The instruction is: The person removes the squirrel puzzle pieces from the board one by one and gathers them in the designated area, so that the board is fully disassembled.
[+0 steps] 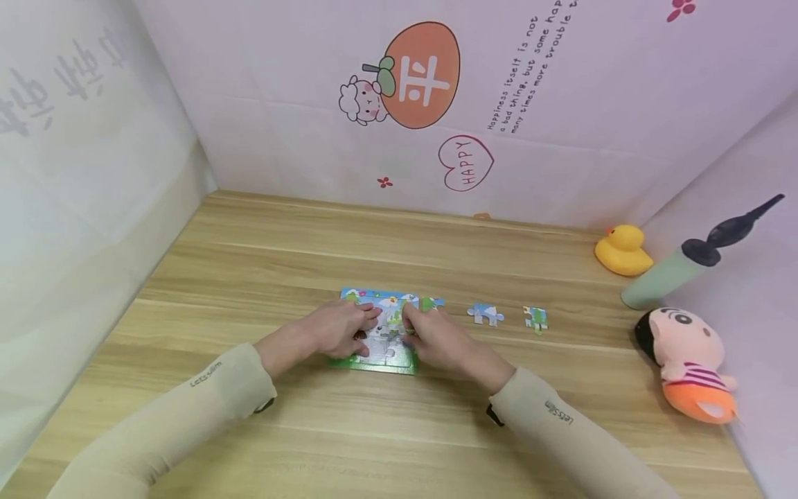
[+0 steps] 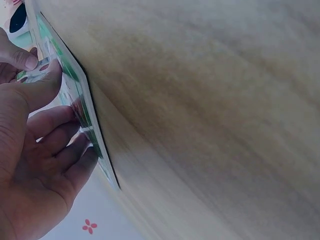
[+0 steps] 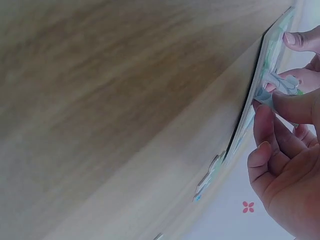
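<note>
Green-edged and mostly filled in, the jigsaw puzzle [image 1: 377,333] lies flat near the middle of the wooden table [image 1: 262,256], and both hands are on it. The left hand [image 1: 339,328] rests on the puzzle's left part, fingers bent down onto the picture, while the right hand [image 1: 436,337] comes in from the other side; between them a small piece [image 3: 281,83] seems to be pinched in the right hand's fingertips and worked down into the middle of the picture (the wrist views are too close and tilted to be sure it is seated). From the left wrist camera the left fingers [image 2: 60,125] press flat on the puzzle face rather than gripping anything.

Judging by what lies about, most of the puzzle is joined, with the top row and bottom strip in place. What is left: one piece with blue and green [image 1: 432,303] touching the puzzle's top right corner, not clearly locked in, and two loose pieces out to the right, a blue and white one [image 1: 485,314] and a green and yellow one [image 1: 535,318], both well apart from the puzzle.

Farther right stand a yellow rubber duck [image 1: 622,250], a pale green bottle [image 1: 667,275] lying tilted, and a plush doll [image 1: 688,364] by the wall.
</note>
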Demonstrator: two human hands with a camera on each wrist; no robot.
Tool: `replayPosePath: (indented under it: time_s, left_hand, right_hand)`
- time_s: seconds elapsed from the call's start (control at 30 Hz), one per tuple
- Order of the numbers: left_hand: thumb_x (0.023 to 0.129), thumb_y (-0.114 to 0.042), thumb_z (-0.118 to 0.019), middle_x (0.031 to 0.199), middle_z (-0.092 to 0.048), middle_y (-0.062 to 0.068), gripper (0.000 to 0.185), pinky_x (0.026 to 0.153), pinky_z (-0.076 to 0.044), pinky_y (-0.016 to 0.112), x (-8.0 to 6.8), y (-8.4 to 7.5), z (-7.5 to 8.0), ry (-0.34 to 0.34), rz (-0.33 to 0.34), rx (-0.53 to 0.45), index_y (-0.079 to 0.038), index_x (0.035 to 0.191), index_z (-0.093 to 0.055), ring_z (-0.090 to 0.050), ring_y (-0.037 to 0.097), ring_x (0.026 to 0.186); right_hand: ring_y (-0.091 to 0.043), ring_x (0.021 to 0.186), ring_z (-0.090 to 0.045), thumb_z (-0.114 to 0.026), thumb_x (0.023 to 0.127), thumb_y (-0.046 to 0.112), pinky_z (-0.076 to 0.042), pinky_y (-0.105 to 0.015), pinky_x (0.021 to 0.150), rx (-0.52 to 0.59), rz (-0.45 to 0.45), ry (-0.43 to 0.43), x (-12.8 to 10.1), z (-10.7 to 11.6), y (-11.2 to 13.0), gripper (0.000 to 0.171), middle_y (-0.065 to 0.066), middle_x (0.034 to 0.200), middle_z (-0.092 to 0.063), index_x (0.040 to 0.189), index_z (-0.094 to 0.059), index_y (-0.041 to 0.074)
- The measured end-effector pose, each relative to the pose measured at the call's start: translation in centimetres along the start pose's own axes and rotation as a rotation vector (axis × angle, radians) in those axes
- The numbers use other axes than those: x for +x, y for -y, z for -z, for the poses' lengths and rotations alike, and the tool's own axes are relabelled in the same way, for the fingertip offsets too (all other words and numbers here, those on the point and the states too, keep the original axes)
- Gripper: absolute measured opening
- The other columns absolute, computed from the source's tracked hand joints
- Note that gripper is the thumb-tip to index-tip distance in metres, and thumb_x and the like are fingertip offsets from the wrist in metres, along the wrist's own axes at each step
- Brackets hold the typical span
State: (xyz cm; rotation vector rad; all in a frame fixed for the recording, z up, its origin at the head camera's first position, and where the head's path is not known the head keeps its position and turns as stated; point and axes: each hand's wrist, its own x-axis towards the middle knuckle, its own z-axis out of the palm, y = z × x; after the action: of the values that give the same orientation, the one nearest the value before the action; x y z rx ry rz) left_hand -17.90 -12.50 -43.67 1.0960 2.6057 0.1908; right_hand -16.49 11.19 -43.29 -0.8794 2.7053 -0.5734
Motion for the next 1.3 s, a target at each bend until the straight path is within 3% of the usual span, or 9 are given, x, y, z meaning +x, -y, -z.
replayPosePath:
  time_s: [0.27,0.37,0.47,0.67,0.77,0.93,1.13,1.3]
  left_hand:
    - [0.094,-0.036,-0.077,0.161,-0.048,0.01,0.063,0.106,-0.057,0.04,0.1,-0.1,-0.1,0.002,0.001,-0.009,-0.009,0.147,-0.058,-0.049,0.031,0.149]
    - [0.094,-0.035,-0.077,0.162,-0.047,0.01,0.06,0.093,-0.057,0.034,0.0,0.0,-0.1,0.003,0.002,-0.018,-0.008,0.146,-0.06,-0.048,0.031,0.15]
    - [0.094,-0.033,-0.077,0.161,-0.048,0.01,0.057,0.088,-0.053,0.035,0.1,0.0,-0.2,0.0,0.002,-0.029,-0.008,0.144,-0.063,-0.048,0.032,0.15]
    - [0.095,-0.034,-0.075,0.162,-0.048,0.01,0.059,0.101,-0.055,0.044,0.3,0.1,-0.3,0.005,0.009,-0.042,-0.01,0.146,-0.06,-0.049,0.035,0.149]
    - [0.095,-0.035,-0.075,0.162,-0.047,0.01,0.061,0.111,-0.053,0.05,0.4,0.1,-0.3,0.007,0.012,-0.052,-0.01,0.148,-0.058,-0.048,0.036,0.149]
    - [0.094,-0.033,-0.077,0.161,-0.048,0.01,0.061,0.109,-0.055,0.048,0.1,0.0,-0.2,-0.002,0.016,-0.048,-0.009,0.147,-0.058,-0.048,0.035,0.15]
    - [0.094,-0.034,-0.077,0.162,-0.048,0.01,0.061,0.11,-0.054,0.049,0.1,-0.1,-0.3,-0.003,0.016,-0.054,-0.009,0.147,-0.058,-0.046,0.033,0.151]
    - [0.094,-0.033,-0.077,0.162,-0.048,0.01,0.062,0.106,-0.055,0.045,0.2,-0.1,-0.3,-0.005,0.011,-0.055,-0.008,0.147,-0.057,-0.046,0.032,0.152]
  right_hand:
    - [-0.006,0.061,-0.047,-0.069,0.099,0.011,-0.038,-0.017,0.054,0.039,0.02,-0.096,-0.8,0.5,-0.7,0.016,0.002,0.072,-0.057,0.095,-0.053,0.012]
    - [-0.006,0.066,-0.056,-0.07,0.098,0.01,-0.047,-0.017,0.058,0.036,0.013,-0.173,-1.9,1.3,-1.6,0.013,-0.001,0.077,-0.066,0.098,-0.057,0.01]
    - [-0.01,0.071,-0.067,-0.071,0.096,0.006,-0.055,-0.018,0.061,0.038,-0.002,-0.243,-3.6,2.5,-3.2,0.012,-0.008,0.084,-0.073,0.101,-0.06,0.006]
    - [-0.009,0.064,-0.059,-0.073,0.094,0.003,-0.05,-0.019,0.054,0.044,-0.108,-0.362,-7.9,4.8,-7.4,0.021,-0.01,0.078,-0.071,0.109,-0.061,-0.003]
    - [-0.009,0.065,-0.056,-0.073,0.094,0.003,-0.048,-0.021,0.055,0.061,-0.203,-0.372,-10.1,5.4,-9.2,0.021,-0.01,0.078,-0.068,0.11,-0.06,-0.004]
    - [-0.009,0.067,-0.055,-0.075,0.093,0.005,-0.047,-0.021,0.056,0.093,-0.315,-0.346,-13.0,5.5,-11.5,0.02,-0.009,0.079,-0.067,0.107,-0.062,-0.001]
    - [-0.005,0.066,-0.053,-0.077,0.091,0.005,-0.047,-0.021,0.055,0.135,-0.371,-0.327,-15.9,4.7,-13.3,0.02,-0.008,0.08,-0.065,0.104,-0.062,0.001]
    - [-0.003,0.065,-0.051,-0.078,0.09,0.005,-0.045,-0.021,0.055,0.113,-0.387,-0.32,-16.9,4.3,-14.4,0.018,-0.005,0.078,-0.063,0.101,-0.064,0.004]
